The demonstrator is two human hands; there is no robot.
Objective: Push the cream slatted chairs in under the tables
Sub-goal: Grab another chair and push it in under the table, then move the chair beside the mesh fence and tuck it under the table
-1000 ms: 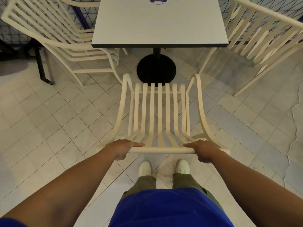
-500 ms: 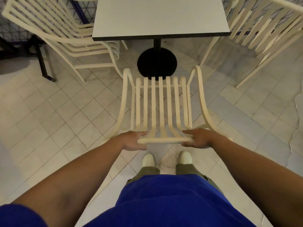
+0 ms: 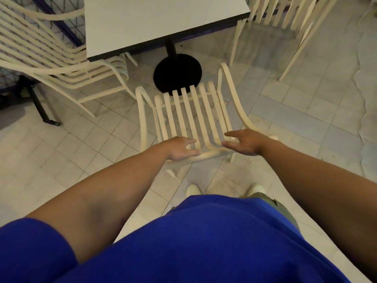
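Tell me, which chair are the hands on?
The middle chair: the left hand and right hand touch its top rail. The left chair and right chair stand untouched.

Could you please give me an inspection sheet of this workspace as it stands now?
Surface: pale tiled floor.
Job's things: cream slatted chair faces the grey table, seat front over the black round base, not yet under the top; stacked chairs at left, another chair at right.
Clutter: nothing seen.
Grippers: left hand and right hand open, fingers straight, on the chair's top rail.
Cables: nothing seen.
Surroundings: mesh fence behind; black stand leg at left.
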